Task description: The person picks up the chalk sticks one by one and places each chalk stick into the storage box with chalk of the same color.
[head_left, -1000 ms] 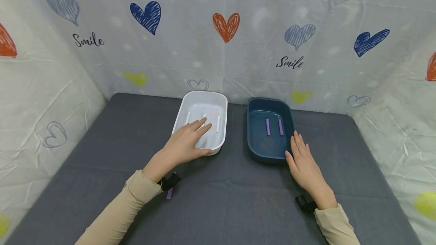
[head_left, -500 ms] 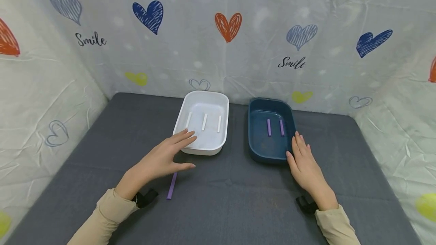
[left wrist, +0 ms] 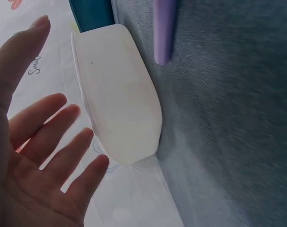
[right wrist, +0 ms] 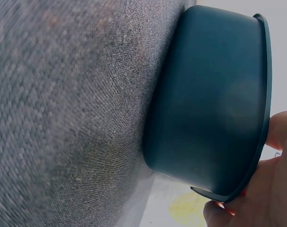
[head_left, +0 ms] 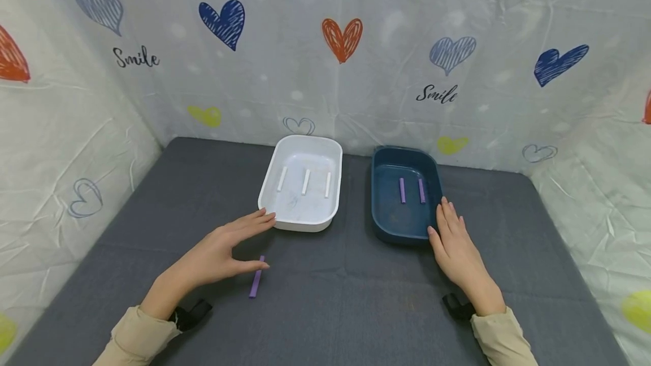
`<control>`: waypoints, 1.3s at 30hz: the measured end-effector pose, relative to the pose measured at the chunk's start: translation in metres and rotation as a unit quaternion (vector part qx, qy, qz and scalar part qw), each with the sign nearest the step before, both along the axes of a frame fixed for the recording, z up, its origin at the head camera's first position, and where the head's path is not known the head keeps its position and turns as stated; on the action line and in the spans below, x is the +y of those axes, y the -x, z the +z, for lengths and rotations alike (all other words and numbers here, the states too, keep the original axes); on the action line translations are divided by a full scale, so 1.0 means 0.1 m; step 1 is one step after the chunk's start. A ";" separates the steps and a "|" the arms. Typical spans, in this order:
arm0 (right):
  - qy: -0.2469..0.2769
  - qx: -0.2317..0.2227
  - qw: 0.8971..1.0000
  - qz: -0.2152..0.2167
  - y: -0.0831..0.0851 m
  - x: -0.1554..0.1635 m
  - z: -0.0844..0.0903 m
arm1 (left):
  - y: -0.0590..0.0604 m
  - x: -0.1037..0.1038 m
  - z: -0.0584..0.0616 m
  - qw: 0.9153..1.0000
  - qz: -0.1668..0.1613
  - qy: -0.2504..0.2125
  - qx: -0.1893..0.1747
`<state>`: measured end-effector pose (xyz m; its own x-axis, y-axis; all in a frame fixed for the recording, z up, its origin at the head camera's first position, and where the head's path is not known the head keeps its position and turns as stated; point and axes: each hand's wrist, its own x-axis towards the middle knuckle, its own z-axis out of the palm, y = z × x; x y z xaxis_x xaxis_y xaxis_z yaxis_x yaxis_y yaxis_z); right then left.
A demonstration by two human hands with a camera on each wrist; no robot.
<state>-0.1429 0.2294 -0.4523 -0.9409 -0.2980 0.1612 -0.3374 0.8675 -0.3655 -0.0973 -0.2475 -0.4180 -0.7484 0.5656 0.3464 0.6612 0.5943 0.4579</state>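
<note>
My left hand (head_left: 216, 253) hovers with fingers extended and thumb spread, holding nothing. Its fingertips are by the near left corner of a white plastic tray (head_left: 305, 222), and its thumb lies over the upper end of a slim purple stick (head_left: 256, 281) on the table. In the left wrist view that stick (left wrist: 163, 33) is partly cut off by the frame edge. Against the right rim of a dark blue tray (head_left: 396, 229), my right hand (head_left: 460, 253) rests with fairly straight fingers; the right wrist view has thumb and fingers at the tray's rim (right wrist: 266, 94).
Inside the white tray lie three thin white sticks (head_left: 306, 182). Two short purple sticks (head_left: 402, 191) lie in the blue tray. Both trays stand toward the back of a grey cloth-covered table (head_left: 346, 321), before a white curtain (head_left: 285, 78) printed with hearts.
From over the white tray my left hand has drawn back toward the left and nearer, uncovering the white sticks and the loose purple stick. My right hand stays at the blue tray.
</note>
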 end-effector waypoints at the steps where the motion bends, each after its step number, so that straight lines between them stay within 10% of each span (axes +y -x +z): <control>1: 0.000 -0.001 1.000 0.000 0.00 0.00 0.00 | -0.02 -0.01 0.00 1.000 -0.004 -0.006 0.003; 9: -0.002 -0.006 1.000 -0.001 0.00 0.01 0.01 | -0.14 -0.06 -0.05 0.999 -0.041 -0.020 -0.007; 24: 0.001 -0.007 1.000 -0.003 0.00 0.00 0.00 | -0.24 -0.01 -0.17 0.980 -0.020 0.092 -0.177; 39: -0.001 -0.008 1.000 -0.001 0.01 0.00 0.00 | -0.21 -0.01 -0.24 0.987 -0.052 0.097 -0.119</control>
